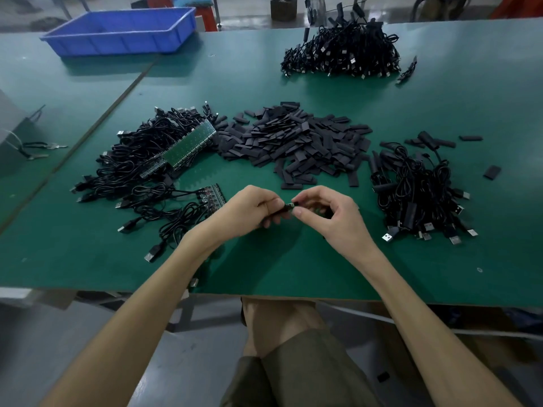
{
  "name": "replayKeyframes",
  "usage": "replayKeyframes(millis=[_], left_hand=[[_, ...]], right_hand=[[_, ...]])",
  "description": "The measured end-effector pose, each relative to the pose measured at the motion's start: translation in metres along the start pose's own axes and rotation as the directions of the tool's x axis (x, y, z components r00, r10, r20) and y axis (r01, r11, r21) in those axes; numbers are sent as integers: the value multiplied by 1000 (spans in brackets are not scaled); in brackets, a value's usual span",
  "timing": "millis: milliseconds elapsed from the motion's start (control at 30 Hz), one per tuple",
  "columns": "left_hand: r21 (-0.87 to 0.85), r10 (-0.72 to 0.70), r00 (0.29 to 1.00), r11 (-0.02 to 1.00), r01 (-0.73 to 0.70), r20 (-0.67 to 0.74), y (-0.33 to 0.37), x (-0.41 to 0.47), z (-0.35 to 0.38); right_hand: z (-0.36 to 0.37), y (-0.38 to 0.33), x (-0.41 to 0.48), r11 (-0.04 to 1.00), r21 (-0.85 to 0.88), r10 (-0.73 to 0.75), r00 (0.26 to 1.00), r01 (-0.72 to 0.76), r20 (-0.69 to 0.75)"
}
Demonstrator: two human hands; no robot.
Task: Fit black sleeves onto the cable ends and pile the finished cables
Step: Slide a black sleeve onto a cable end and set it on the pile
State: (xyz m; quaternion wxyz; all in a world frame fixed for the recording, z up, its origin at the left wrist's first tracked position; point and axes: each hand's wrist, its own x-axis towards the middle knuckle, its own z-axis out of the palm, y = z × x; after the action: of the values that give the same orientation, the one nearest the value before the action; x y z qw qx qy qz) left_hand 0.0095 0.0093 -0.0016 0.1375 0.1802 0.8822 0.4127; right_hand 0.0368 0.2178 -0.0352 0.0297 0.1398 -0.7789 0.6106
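My left hand [252, 208] curls round the cable end [289, 205], thumb and fingers pinching it just above the tabletop [264, 265]; my right hand [329, 214] pinches its tip between thumb and forefinger, the other fingers loosely curled; a black sleeve [279, 213] seems to sit partly over it, though how far I cannot tell. The sleeve should be light, soft and easily squashed flat, so I judge it best held by its edges to keep the mouth open; the small circuit board at the cable end looks stiff but delicate, better gripped by its sides; the cord is limp and tangles readily. The heap of loose sleeves [293, 142] lies ahead, bare cables [147, 163] to my left, the finished pile [420, 189] to my right. No brand, label or writing is readable anywhere.
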Motion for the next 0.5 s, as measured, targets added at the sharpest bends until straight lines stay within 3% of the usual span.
replayKeyframes(millis=[133,500], left_hand=[[-161,-34,991,985,54,126,-6,-4,-8],[-213,7,977,976,39,213,-9,-4,-11]], right_hand=[[0,-1,1,999,-44,-30,1000,29,-10],[2,1,0,997,-78,-24,999,21,-42]])
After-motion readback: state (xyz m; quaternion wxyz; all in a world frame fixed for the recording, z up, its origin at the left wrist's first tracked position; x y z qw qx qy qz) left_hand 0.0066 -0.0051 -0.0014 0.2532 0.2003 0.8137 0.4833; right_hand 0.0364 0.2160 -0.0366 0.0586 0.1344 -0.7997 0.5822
